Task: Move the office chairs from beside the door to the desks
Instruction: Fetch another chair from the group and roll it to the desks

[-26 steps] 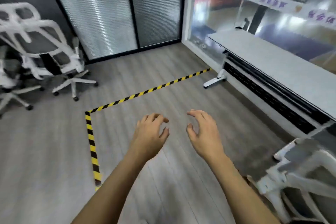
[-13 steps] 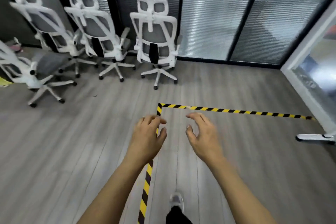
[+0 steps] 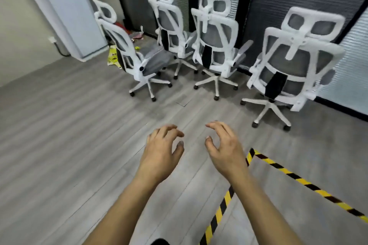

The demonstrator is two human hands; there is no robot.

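Several white-framed office chairs with grey mesh backs stand in a row before the dark glass wall. The nearest chair [image 3: 292,65] is at the right, a middle chair [image 3: 216,45] beside it, another [image 3: 171,32] behind, and the leftmost chair [image 3: 127,53] is turned sideways. My left hand [image 3: 161,154] and my right hand [image 3: 225,149] are held out in front of me over the floor, fingers curled and apart, holding nothing. Both hands are well short of the chairs.
Yellow-and-black tape [image 3: 278,167] marks a corner on the wooden floor at the lower right. A pale door [image 3: 65,10] stands at the far left. A yellow bag [image 3: 113,55] and small litter lie behind the leftmost chair.
My view has swung left from the desk to the row of chairs, which are now closer. My hands keep the same empty, half-curled pose.
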